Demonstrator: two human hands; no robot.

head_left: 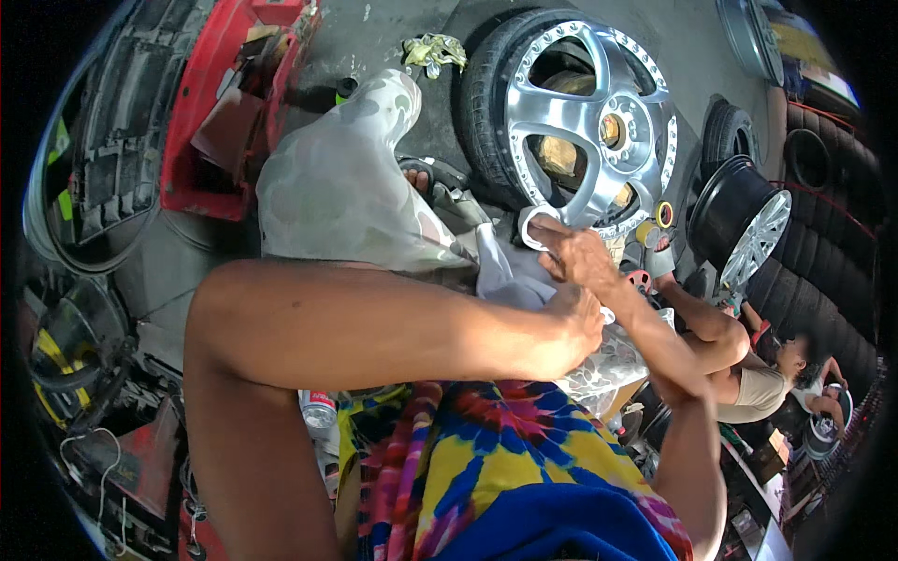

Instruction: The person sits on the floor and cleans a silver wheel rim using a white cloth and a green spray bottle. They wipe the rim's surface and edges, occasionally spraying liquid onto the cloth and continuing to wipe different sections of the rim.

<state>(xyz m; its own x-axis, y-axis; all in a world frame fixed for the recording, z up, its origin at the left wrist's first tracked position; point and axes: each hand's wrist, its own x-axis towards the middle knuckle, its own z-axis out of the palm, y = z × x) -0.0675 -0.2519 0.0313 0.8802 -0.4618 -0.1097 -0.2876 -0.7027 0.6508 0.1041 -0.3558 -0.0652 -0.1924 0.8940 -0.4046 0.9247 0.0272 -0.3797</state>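
Observation:
A white cloth (pixel 508 271) hangs bunched between my two hands, above my camouflage-trousered legs. My left hand (pixel 572 329) is closed in a fist, with a bit of white showing at its thumb side. Just beyond it, my right hand (pixel 575 254) grips the cloth, and a white loop of it runs round the fingertips. Directly past the right hand leans a large polished silver wheel (pixel 599 122) with a black tyre on its far-left side. The right fingers overlap the wheel's lower rim in view; whether they touch it I cannot tell.
Yellow tape rolls (pixel 664 215) sit right of the wheel. A crumpled yellowish cloth (pixel 434 54) lies on the floor. At left stands a red toolbox (pixel 208 122). Another wheel (pixel 744 224) and a seated person (pixel 762 383) are at right. A bottle (pixel 319 411) is beneath my left forearm.

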